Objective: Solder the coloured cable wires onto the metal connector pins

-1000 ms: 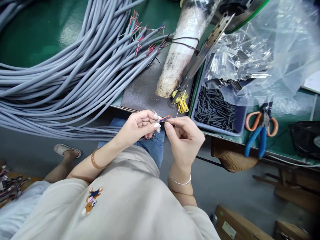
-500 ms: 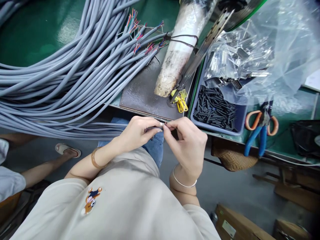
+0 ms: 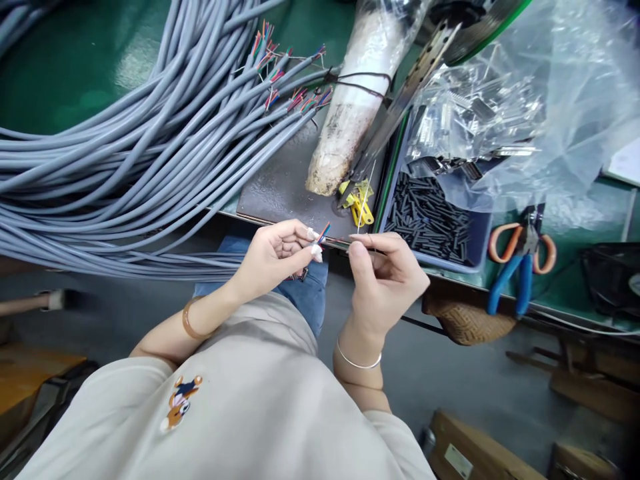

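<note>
Pinched between thumb and forefinger of my left hand [image 3: 273, 257] are thin coloured wires [image 3: 325, 232], red, blue and orange among them, that stick up past the fingertips. Just to the right, my right hand [image 3: 385, 273] is closed, its thumb and forefinger pressed on a thin white strand [image 3: 367, 193] that rises toward the table. Whether the strand still joins the wires cannot be made out. Grey cables [image 3: 200, 265] run in from the left toward my left hand. Both hands are above my lap at the table's front edge.
A thick pile of grey cables [image 3: 165, 160] with stripped ends covers the table's left. A yellow cutter [image 3: 361, 207] lies by a wrapped white roll [image 3: 345, 113] and metal bar [image 3: 400, 110]. Rightward are a blue tray [image 3: 463, 261] of black tubes, bagged metal parts [image 3: 470, 120] and pliers [image 3: 525, 260].
My right hand has moved right, apart from the left. The coloured wire ends and white strand now show. A person's legs at the left have shifted mostly out of view.
</note>
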Action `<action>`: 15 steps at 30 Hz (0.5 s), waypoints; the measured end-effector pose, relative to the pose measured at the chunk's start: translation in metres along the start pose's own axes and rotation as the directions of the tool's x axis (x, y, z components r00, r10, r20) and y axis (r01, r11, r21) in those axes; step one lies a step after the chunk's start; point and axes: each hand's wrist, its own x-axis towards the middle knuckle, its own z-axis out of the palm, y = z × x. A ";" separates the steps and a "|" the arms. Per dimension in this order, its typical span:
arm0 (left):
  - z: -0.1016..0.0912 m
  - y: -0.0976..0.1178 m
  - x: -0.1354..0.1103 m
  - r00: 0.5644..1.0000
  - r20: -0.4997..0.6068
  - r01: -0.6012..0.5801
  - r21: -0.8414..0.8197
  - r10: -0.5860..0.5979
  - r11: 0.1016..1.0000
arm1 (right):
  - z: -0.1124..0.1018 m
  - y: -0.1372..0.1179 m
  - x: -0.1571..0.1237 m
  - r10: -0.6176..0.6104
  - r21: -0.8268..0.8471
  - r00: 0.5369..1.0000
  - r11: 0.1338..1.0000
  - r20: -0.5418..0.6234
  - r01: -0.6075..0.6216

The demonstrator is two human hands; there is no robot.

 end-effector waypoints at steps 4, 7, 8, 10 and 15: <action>0.005 -0.005 0.000 0.996 -0.032 -0.079 0.000 0.079 0.997 | -0.003 -0.006 -0.004 -0.013 -0.056 0.997 0.998 0.077 0.017; 0.006 -0.008 -0.001 0.989 -0.016 -0.148 0.041 0.149 0.988 | 0.000 -0.005 -0.004 0.054 -0.065 0.988 0.997 0.144 -0.045; 0.006 -0.010 -0.002 0.986 -0.009 -0.163 0.075 0.164 0.984 | 0.001 -0.004 -0.004 0.072 -0.070 0.986 0.996 0.152 -0.062; 0.004 -0.013 -0.003 0.983 0.002 -0.182 0.157 0.184 0.971 | 0.003 -0.003 -0.004 0.091 -0.085 0.983 0.993 0.157 -0.078; 0.003 -0.019 -0.005 0.969 0.009 -0.238 0.273 0.245 0.932 | 0.004 -0.003 -0.003 0.038 -0.111 0.990 0.994 0.137 -0.023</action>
